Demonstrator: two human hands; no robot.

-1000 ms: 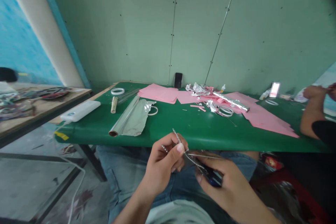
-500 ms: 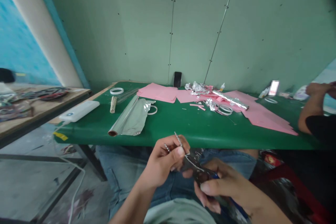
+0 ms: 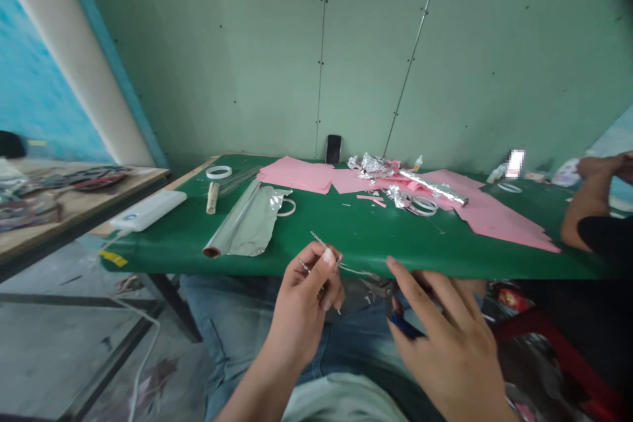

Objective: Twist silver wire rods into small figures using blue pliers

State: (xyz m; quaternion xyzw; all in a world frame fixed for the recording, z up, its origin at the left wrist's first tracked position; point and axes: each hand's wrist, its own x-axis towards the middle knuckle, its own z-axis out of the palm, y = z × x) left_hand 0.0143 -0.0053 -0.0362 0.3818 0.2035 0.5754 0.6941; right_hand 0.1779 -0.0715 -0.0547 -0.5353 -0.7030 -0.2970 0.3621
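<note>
- Your left hand (image 3: 301,297) holds a thin, twisted foil-covered wire (image 3: 321,252) upright, just in front of the desk's near edge. The grip is narrow, with thumb and fingers pinched on the wire.
- A fine strand (image 3: 359,271) runs rightward from the wire toward your other hand; you can't quite tell whether it is joined to the wire.
- Your right hand (image 3: 445,336) has a wide grip, fingers spread, holding nothing visible.
- Just under that hand, a blue-handled tool (image 3: 403,325) sits over your jeans (image 3: 237,316). It may be scissors or pliers, and you can't tell whether your fingers touch it.
- Done, as far as it shows: the wire in your hand looks covered in foil along its visible length, and the pink paper sheets (image 3: 297,175) on the green desk (image 3: 346,237) have been cut, with ragged edges and scraps.
- Left, as far as it shows: a foil roll (image 3: 237,224) lies partly unrolled, with a bundle of thin wires (image 3: 240,179) beyond it.
- Farther along the desk lie crumpled foil (image 3: 374,165), a foil-wrapped rod (image 3: 432,186) and a tape ring (image 3: 424,206).
- At the far right, another person's arm (image 3: 588,201) reaches over the desk's end.
</note>
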